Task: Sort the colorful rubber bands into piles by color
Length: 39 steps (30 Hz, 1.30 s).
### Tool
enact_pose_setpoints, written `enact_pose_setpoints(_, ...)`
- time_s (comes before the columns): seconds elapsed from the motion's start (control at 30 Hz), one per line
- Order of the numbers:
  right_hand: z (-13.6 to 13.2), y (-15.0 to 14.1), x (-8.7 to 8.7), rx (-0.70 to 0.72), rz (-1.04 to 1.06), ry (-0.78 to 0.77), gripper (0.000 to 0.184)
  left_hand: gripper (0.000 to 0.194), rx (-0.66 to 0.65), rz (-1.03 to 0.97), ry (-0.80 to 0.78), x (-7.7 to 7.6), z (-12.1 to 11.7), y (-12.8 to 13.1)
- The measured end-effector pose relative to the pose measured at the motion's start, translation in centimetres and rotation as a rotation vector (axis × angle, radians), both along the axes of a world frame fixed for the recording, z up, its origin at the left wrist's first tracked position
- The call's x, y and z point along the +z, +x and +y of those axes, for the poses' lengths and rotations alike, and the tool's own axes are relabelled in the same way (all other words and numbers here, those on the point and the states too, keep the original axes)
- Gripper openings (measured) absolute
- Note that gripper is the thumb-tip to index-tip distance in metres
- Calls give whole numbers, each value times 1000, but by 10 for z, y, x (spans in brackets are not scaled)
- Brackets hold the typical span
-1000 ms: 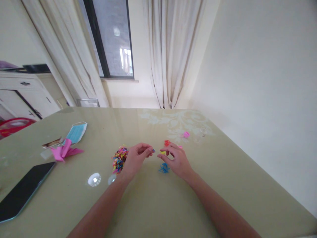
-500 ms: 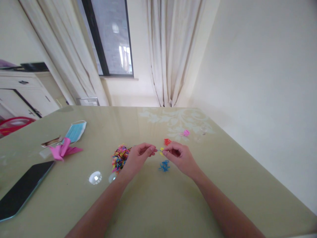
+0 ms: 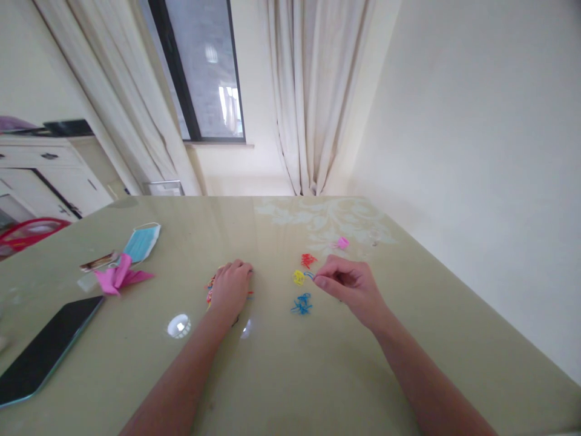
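My right hand (image 3: 347, 281) pinches a thin blue rubber band (image 3: 309, 275) between thumb and forefinger, held just right of a small group of yellow rubber bands (image 3: 298, 277). My left hand (image 3: 230, 284) lies palm down over a mixed pile of coloured rubber bands (image 3: 209, 290), covering most of it; its fingers are spread over the pile and their tips are partly hidden. Between the hands are red rubber bands (image 3: 308, 261) and, nearer me, a blue group (image 3: 302, 304). Pink rubber bands (image 3: 342, 243) lie farther back to the right.
On the left of the glossy table (image 3: 281, 375) lie a black phone-like slab (image 3: 49, 345), a folded pink paper shape (image 3: 120, 277) and a blue face mask (image 3: 142, 242). A wall (image 3: 490, 151) runs along the right. Curtains (image 3: 313, 97) hang behind.
My hands were together over the yellow bands. The left has moved left onto the mixed pile; the right has drawn slightly right with the blue rubber band in its pinch.
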State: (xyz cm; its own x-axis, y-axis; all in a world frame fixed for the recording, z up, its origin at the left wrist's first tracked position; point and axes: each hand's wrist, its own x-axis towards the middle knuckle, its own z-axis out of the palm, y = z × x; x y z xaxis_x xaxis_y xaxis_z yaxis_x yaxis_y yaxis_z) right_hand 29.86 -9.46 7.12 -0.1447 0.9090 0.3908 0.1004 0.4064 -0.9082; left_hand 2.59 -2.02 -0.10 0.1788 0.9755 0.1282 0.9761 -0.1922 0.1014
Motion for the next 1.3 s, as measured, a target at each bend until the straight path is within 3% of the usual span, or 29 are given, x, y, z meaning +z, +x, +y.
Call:
enact_pose_setpoints(0.17, 5, 7, -3, 28, -180, -53, 28, 29, -5, -72, 58, 3, -3, 0)
enact_pose_setpoints(0.3, 16, 12, -20, 103, -544, -70, 22, 25, -8, -412, 120, 11, -5, 3)
enact_pose_setpoints(0.47, 28, 12, -47, 174, -723, -73, 13, 31, -85, -1106, -98, 28, -13, 14)
enact_pose_setpoints(0.6, 30, 10, -47, 95, -749, -64, 19, 39, -137, -1299, -244, 36, -25, 28)
enact_pose_setpoints(0.7, 26, 7, -36, 49, -622, -54, 21, 37, -204, -1364, -319, 36, -32, 38)
enact_pose_setpoints(0.83, 18, -4, -27, 9, -388, -56, 31, 35, -253, -1375, -418, 35, -39, 47)
enact_pose_setpoints(1.1, 11, -9, -23, 28, -223, -77, 35, 34, -330, -1325, -425, 30, -42, 49)
enact_pose_setpoints(1.2, 8, 0, -13, 36, -67, -109, 35, 33, -274, -1071, -216, 31, -35, 36)
enact_pose_setpoints(1.3, 4, 9, -5, 1, 42, -85, 32, 23, -152, -546, 53, 31, -27, 16)
